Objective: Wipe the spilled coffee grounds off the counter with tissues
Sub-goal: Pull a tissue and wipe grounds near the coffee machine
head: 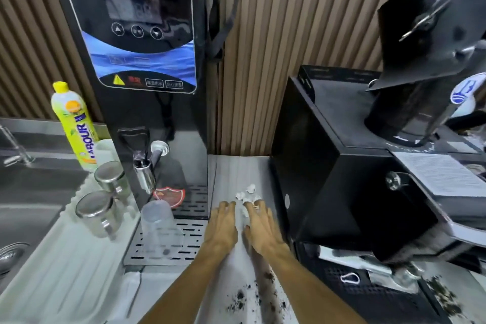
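Step in hand, as judged: gathering tissues; wiping not yet begun. Left hand point(222, 227) and right hand point(259, 223) lay side by side, fingers flat on tabletop point(231, 173), right fingertips pressing crumpled white tissues point(248, 193); left held nothing. Coffee grounds point(238, 300) sat behind hands, beside forearms. Next move called for dragging tissues back toward body over grounds. Room: narrow lane, water dispenser point(136, 87) left of hands, black coffee machine point(328, 166) right, slatted wall ahead.
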`<state>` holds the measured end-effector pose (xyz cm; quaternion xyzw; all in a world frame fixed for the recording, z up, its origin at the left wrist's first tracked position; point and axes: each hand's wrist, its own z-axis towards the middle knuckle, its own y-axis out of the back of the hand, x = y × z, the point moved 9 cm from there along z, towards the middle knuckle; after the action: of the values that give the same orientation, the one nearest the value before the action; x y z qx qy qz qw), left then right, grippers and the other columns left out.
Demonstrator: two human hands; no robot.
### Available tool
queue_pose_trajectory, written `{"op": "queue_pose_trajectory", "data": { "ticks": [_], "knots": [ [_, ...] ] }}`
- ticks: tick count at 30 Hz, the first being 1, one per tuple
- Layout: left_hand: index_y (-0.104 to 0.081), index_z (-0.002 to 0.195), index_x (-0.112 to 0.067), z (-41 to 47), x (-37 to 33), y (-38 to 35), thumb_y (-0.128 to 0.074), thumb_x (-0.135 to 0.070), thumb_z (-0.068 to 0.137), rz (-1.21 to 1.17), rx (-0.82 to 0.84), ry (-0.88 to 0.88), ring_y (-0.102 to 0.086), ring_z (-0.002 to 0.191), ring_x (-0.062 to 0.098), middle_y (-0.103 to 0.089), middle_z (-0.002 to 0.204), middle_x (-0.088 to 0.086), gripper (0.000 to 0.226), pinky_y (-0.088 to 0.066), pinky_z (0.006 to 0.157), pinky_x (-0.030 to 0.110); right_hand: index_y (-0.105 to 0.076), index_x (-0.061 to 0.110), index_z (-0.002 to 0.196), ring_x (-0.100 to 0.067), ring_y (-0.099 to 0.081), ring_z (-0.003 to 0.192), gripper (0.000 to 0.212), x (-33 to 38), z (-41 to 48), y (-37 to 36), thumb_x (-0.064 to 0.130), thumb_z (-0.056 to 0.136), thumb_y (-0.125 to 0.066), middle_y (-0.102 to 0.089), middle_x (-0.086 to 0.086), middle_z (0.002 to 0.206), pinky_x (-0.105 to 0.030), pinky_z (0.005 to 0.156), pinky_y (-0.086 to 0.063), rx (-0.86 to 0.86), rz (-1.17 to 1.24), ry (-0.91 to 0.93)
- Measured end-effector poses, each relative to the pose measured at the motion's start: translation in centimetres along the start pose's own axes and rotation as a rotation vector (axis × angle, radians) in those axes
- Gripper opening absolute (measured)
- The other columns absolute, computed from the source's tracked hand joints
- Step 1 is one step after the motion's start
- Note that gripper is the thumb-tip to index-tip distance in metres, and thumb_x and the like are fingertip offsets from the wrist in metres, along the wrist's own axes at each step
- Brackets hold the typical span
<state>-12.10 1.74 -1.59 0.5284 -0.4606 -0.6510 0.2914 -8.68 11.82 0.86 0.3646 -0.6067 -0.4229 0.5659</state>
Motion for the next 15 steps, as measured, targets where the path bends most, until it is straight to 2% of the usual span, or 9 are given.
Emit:
{"op": "queue_pose_trajectory", "data": {
  "ticks": [3,8,12,15],
  "knots": [
    [-0.036,0.14,-0.015,1.9,0.2,-1.1,-0.056,-0.003,0.087,0.042,0.025,-0.01,-0.041,0.125,0.025,-0.04,0.139,0.005,0.058,-0.039,0.104,0.031,-0.038,0.022,0.14,-0.026,-0.041,0.118,0.047,0.4,2.4,-1.4,0.014,0.094,-0.048,-0.035,-0.003,0.139,-0.037,0.096,-0.043,0.02,-0.046,0.03],
    [-0.049,0.129,-0.014,2.4,1.0,-2.2,-0.053,-0.001,0.089,0.067,0.045,-0.025,-0.046,0.118,0.024,-0.05,0.13,0.004,0.043,-0.044,0.097,0.03,-0.046,0.013,0.129,-0.027,-0.043,0.114,0.036,0.0,3.4,-3.1,0.003,0.095,-0.043,-0.041,-0.007,0.131,-0.037,0.086,-0.044,0.04,-0.145,0.029],
    [-0.052,0.129,-0.014,1.3,0.9,-2.2,-0.049,0.003,0.09,0.033,0.04,-0.055,-0.047,0.118,0.022,-0.052,0.128,0.004,0.042,-0.044,0.095,0.027,-0.05,0.008,0.121,-0.027,-0.045,0.108,0.033,-0.9,2.2,-3.6,-0.003,0.092,-0.042,-0.044,-0.01,0.125,-0.035,0.083,-0.046,0.03,-0.113,0.021],
    [-0.055,0.128,-0.016,0.2,0.1,-1.2,-0.049,-0.004,0.092,-0.025,0.009,-0.066,-0.049,0.115,0.021,-0.054,0.126,0.002,0.038,-0.048,0.088,0.029,-0.052,0.01,0.12,-0.025,-0.046,0.105,0.031,-1.2,0.9,-2.9,0.001,0.092,-0.044,-0.046,-0.009,0.123,-0.034,0.082,-0.048,-0.008,-0.075,0.028]
  ]
}}
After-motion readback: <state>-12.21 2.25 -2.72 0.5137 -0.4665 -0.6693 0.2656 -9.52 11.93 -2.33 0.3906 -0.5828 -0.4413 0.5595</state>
